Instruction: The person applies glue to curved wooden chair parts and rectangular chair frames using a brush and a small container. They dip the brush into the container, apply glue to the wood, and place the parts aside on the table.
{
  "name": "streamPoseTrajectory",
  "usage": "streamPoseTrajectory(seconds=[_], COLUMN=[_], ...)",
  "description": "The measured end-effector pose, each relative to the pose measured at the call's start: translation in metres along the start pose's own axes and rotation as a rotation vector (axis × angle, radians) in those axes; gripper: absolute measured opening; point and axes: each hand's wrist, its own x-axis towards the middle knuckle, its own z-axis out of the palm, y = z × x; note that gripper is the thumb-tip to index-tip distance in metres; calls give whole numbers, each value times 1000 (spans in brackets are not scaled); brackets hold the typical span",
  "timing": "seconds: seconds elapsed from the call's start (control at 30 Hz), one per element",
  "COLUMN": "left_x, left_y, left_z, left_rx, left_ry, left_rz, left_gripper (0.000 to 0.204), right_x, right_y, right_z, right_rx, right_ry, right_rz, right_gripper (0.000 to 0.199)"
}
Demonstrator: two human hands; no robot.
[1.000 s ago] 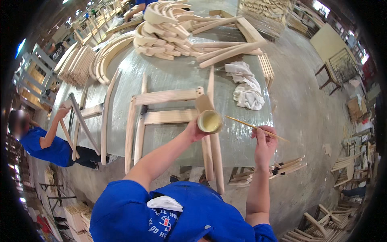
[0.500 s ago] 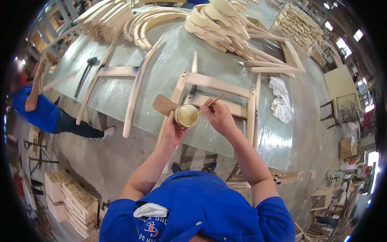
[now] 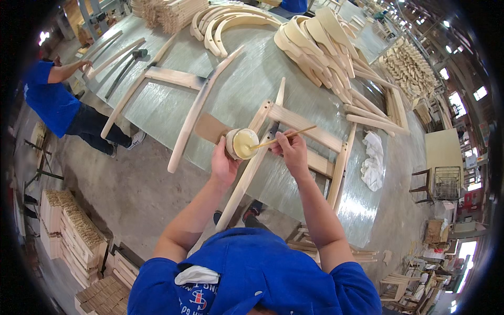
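Observation:
My left hand (image 3: 224,164) is wrapped round a small cup (image 3: 230,144) of pale yellow, creamy liquid (image 3: 243,144), tilted toward me. A flat brown paddle-shaped piece (image 3: 211,128) juts out to the left of the cup; whether it is fixed to the cup I cannot tell. Between the fingers of my right hand (image 3: 292,150) is a thin wooden stick (image 3: 302,130), its lower end in the liquid. Just beyond my hands lies a wooden chair frame (image 3: 304,122) with two crossbars, one leg reaching past the table's near edge.
A second wooden frame (image 3: 176,77) and a dark mallet (image 3: 139,53) lie left on the table (image 3: 247,68). Curved wooden parts (image 3: 315,47) are piled at the far side, a white cloth (image 3: 373,163) at right. A co-worker in blue (image 3: 55,100) stands at the left edge.
My view has turned, so the table appears shifted. The stick is held flatter, its end still in the cup. The co-worker's raised hands have come down to the table's edge.

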Motion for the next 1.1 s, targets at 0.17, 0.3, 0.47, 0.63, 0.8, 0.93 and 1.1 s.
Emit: streamPoseTrajectory(seconds=[0.17, 0.3, 0.47, 0.63, 0.8, 0.93, 1.1], left_x=[15, 34, 62, 91, 114, 122, 126], left_y=[-7, -14, -24, -41, -55, -56, -52], left_z=[18, 32, 54, 56, 53, 56, 62], left_rx=[-23, -66, -43, -80, -102, -101, -87], left_ry=[-8, 9, 34, 31, -13, 6, 46], left_rz=[-35, -36, -71, -71, -92, -99, -87], left_gripper=[39, 41, 46, 47, 48, 47, 47], right_x=[21, 37, 60, 76, 88, 99, 109], right_y=[13, 10, 24, 41, 42, 41, 54], right_z=[-23, -41, -58, -60, -64, -63, -67], right_rx=[424, 523, 581, 573, 621, 654, 696], right_ry=[-26, -113, 27, 186, 230, 217, 213], right_rz=[234, 97, 124, 307, 361, 398, 399], right_gripper=[11, 6, 8, 20, 23, 21, 17])
